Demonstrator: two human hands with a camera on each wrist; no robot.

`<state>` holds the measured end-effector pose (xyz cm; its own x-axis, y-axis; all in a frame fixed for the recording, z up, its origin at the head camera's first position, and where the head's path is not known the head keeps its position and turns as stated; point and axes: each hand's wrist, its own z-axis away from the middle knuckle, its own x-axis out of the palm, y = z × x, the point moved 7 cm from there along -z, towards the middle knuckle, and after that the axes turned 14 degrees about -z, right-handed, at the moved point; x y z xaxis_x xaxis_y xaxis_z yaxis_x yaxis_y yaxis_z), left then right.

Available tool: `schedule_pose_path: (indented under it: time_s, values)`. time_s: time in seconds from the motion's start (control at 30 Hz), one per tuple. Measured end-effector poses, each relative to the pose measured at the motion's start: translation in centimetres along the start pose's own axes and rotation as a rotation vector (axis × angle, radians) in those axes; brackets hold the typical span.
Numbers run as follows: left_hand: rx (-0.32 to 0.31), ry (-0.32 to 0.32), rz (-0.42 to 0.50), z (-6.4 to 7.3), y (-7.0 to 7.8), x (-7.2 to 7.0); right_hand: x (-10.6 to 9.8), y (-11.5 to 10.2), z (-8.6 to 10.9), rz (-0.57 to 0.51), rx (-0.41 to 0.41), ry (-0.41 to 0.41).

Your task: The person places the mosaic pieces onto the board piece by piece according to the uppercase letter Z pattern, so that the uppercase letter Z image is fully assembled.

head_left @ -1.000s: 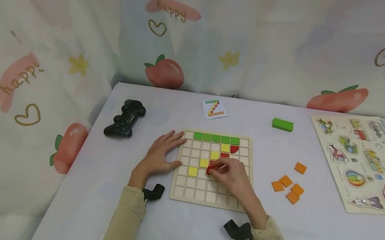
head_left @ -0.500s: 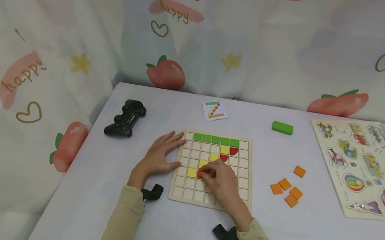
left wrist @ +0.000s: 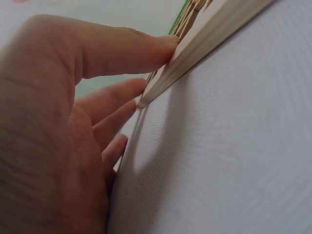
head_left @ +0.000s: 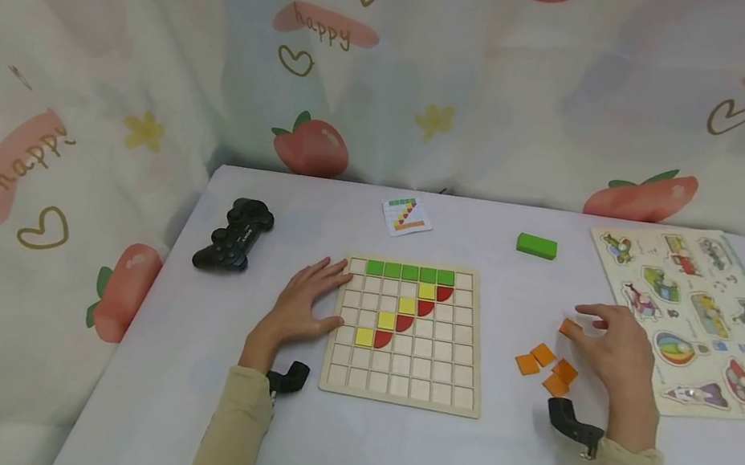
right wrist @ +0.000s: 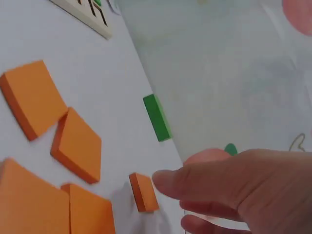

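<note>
My left hand (head_left: 298, 304) rests with spread fingers along the left edge of a wooden grid board (head_left: 400, 401); in the left wrist view its thumb (left wrist: 131, 51) touches the board's side. The board carries a row of green square tiles (head_left: 410, 273) on top and a diagonal of yellow squares (head_left: 386, 321) beside red quarter-round tiles (head_left: 404, 324). To the right, my right hand (head_left: 617, 352) reaches over an orange square tile (head_left: 568, 328). Its thumb tip is right at that tile in the right wrist view, the other fingers apart from it. Several more orange tiles (head_left: 542, 354) lie nearby.
A pattern card (head_left: 407, 216) lies behind the board, and a green block (head_left: 536, 245) sits at the back right. A picture puzzle board (head_left: 717, 320) occupies the right side, partly under the right hand. On the left is a black game controller (head_left: 235, 235).
My right hand has let go of a red quarter-round tile on the board, beside the lowest yellow square, and moved right to the orange tiles. The left hand has stayed at the board's edge.
</note>
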<state>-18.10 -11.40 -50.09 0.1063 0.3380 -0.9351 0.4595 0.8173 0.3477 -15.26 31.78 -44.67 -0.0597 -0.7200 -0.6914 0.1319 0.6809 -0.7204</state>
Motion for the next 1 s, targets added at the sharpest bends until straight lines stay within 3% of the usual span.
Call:
schedule_pose_path:
  time_s: [0.1,0.17,0.47,0.57,0.7,0.83,1.0]
  values:
    - [-0.001,0.003,0.007,0.0,0.0,-0.1,-0.1,2.2,0.1,-0.021,0.073,-0.129]
    - [0.002,0.009,0.012,0.1,0.0,-0.1,0.2,2.7,0.0,-0.043,0.091,-0.161]
    - [0.008,0.01,0.011,0.0,0.1,0.0,1.1,1.8,0.0,-0.056,0.038,-0.113]
    - [0.004,0.008,0.011,-0.1,0.1,0.1,2.5,-0.3,0.0,-0.079,-0.051,-0.108]
    - [0.008,0.011,0.015,-0.1,0.1,0.1,5.9,-4.6,0.3,-0.122,-0.259,-0.144]
    - [0.019,0.021,0.017,0.0,0.0,0.0,10.6,-9.3,1.8,-0.142,-0.424,-0.247]
    - [0.017,0.009,0.013,-0.1,-0.1,0.0,16.1,-13.7,4.8,-0.101,-0.544,-0.394]
